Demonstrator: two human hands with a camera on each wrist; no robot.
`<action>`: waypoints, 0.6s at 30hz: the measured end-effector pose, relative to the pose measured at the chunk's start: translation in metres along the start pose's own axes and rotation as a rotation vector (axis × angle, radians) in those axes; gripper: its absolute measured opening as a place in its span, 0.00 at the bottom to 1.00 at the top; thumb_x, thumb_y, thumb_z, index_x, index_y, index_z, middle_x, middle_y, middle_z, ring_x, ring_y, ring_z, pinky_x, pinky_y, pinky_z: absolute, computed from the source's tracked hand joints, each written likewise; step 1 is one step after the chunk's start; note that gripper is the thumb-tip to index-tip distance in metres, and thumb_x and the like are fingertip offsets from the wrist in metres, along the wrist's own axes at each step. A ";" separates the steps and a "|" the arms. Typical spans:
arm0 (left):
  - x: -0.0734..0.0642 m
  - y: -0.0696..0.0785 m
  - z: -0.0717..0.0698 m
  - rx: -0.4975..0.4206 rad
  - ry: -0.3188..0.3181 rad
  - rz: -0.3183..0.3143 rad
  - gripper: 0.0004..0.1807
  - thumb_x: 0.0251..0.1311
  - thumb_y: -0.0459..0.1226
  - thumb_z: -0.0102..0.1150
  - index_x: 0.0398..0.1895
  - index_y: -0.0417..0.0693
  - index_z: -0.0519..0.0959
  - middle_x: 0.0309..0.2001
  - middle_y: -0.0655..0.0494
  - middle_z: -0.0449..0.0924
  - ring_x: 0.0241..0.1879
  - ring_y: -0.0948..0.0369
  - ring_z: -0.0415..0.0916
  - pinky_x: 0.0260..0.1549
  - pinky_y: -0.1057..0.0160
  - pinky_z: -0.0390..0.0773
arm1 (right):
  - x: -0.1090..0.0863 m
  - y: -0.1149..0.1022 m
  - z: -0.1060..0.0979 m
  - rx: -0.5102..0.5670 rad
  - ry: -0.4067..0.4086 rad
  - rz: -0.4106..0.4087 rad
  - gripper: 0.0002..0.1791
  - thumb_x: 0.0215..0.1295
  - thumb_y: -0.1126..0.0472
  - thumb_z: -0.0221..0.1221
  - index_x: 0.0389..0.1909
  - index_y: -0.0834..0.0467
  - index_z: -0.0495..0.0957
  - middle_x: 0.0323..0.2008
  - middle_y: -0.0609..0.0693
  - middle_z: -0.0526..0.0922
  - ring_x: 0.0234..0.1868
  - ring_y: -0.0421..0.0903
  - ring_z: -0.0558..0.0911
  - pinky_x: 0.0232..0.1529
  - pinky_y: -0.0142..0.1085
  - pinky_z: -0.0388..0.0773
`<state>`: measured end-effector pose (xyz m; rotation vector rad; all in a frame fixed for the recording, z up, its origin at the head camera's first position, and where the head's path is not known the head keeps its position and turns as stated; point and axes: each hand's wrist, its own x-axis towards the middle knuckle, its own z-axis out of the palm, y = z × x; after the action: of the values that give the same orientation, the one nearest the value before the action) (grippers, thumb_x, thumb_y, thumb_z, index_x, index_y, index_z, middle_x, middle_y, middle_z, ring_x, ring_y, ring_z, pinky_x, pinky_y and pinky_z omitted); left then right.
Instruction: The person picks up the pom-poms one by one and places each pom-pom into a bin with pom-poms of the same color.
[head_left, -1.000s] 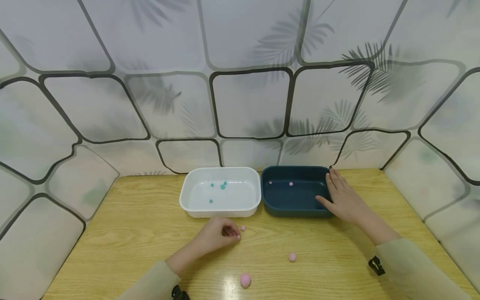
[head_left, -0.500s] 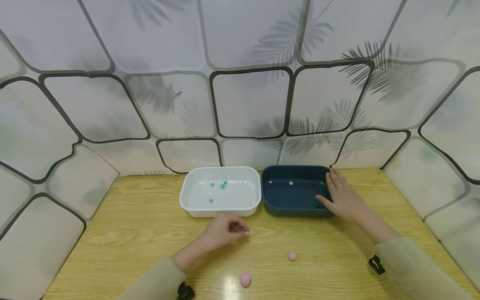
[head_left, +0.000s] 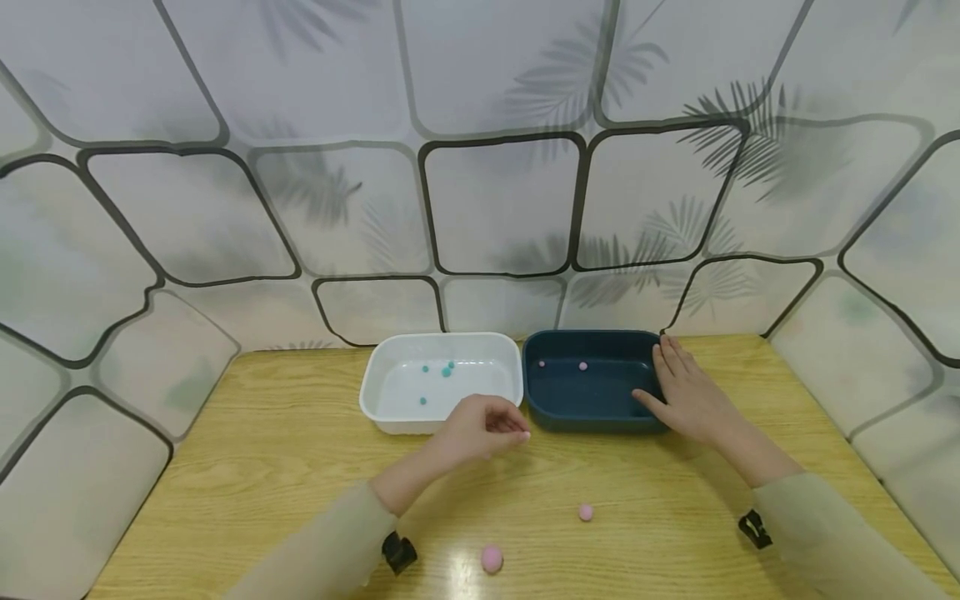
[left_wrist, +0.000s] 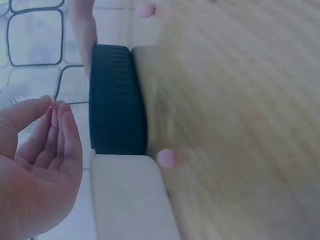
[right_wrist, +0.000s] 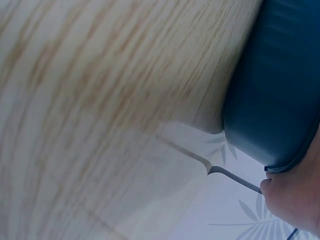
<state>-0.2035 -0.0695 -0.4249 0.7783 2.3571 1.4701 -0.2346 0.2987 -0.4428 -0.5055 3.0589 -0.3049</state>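
Head view: here's the left hand (head_left: 480,429) up at the near right corner of the white tray (head_left: 408,427), thumb and fingertips pinched on a tiny pink bead (head_left: 527,435), barely peeking out! The right hand (head_left: 693,404), fingers straight, rests on the right end of the blue tray (head_left: 592,425), gripping nothing. Two small pink balls (head_left: 582,366) sit inside that one, teal balls (head_left: 446,372) in the white. Nearer, two pink balls on the table (head_left: 247,467), the left one larger. Left wrist: that pinch again, bead mostly hidden. Right wrist: part of the right hand against blue; fingers mostly unseen.
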 end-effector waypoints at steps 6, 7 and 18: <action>0.021 0.014 -0.006 0.029 0.012 -0.013 0.07 0.70 0.34 0.69 0.45 0.39 0.90 0.39 0.46 0.91 0.31 0.71 0.79 0.34 0.73 0.79 | 0.001 0.002 0.002 -0.003 0.002 -0.003 0.54 0.80 0.39 0.54 0.80 0.80 0.45 0.82 0.79 0.41 0.84 0.74 0.43 0.82 0.68 0.49; 0.025 0.015 -0.006 0.033 0.019 -0.015 0.07 0.70 0.34 0.69 0.45 0.40 0.90 0.39 0.46 0.91 0.31 0.70 0.80 0.33 0.73 0.79 | 0.001 0.002 0.002 -0.002 0.002 -0.003 0.54 0.80 0.38 0.54 0.80 0.80 0.45 0.82 0.79 0.41 0.84 0.74 0.43 0.82 0.68 0.48; 0.061 0.011 -0.007 -0.147 0.110 -0.123 0.08 0.69 0.29 0.67 0.46 0.33 0.88 0.43 0.37 0.90 0.43 0.43 0.89 0.42 0.65 0.89 | 0.000 0.001 0.001 0.006 0.002 -0.003 0.54 0.80 0.40 0.55 0.80 0.80 0.45 0.82 0.79 0.40 0.84 0.74 0.43 0.82 0.68 0.48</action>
<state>-0.2538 -0.0364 -0.4087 0.5190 2.2964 1.6487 -0.2350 0.2992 -0.4435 -0.5102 3.0589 -0.3147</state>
